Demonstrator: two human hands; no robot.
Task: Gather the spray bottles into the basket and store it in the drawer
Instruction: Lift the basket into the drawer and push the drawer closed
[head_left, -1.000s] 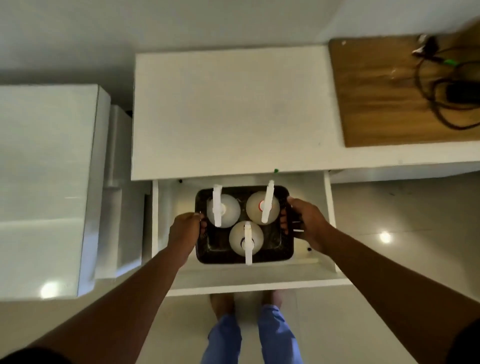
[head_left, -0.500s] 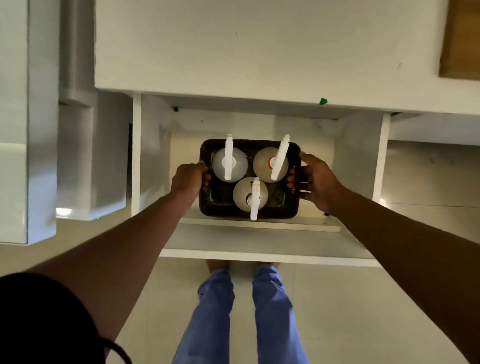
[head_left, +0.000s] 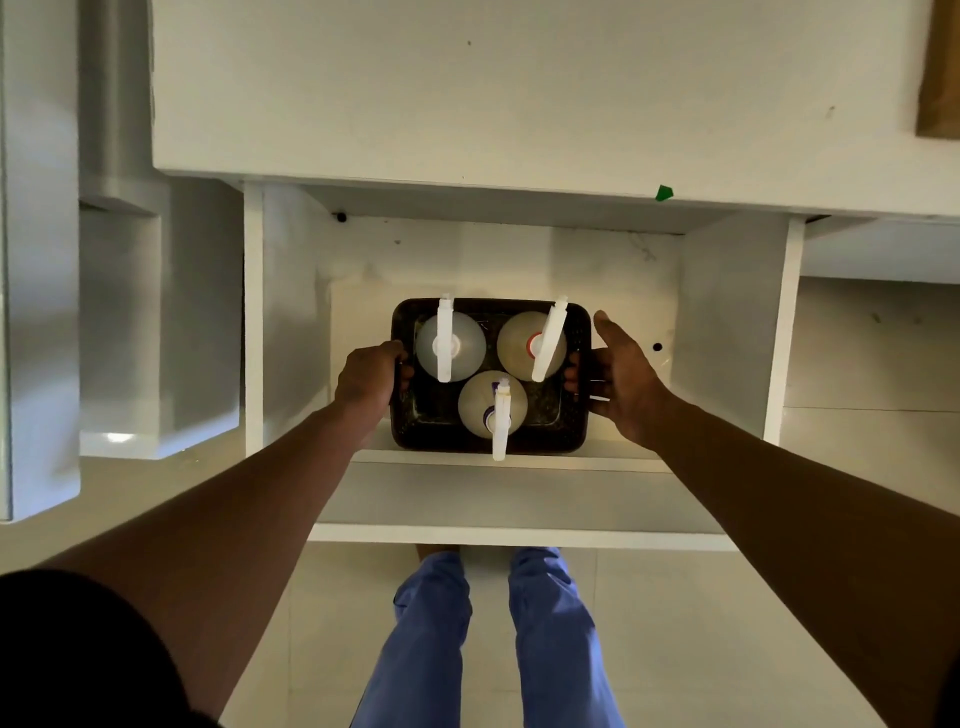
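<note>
Lowered deeper into the drawer (head_left: 727, 322), the basket (head_left: 571, 431) stays gripped by left hand (head_left: 368, 375) and right hand (head_left: 623, 379).

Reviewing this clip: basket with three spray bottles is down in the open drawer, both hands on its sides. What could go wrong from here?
1. The near bottle's nozzle juts past the basket rim toward the drawer front; it might catch there.
2. The bottles stand loose and could tip if the left hand or right hand lets go abruptly.

Head camera, steep downward view, drawer (head_left: 509, 260) fairly near (probably).
</note>
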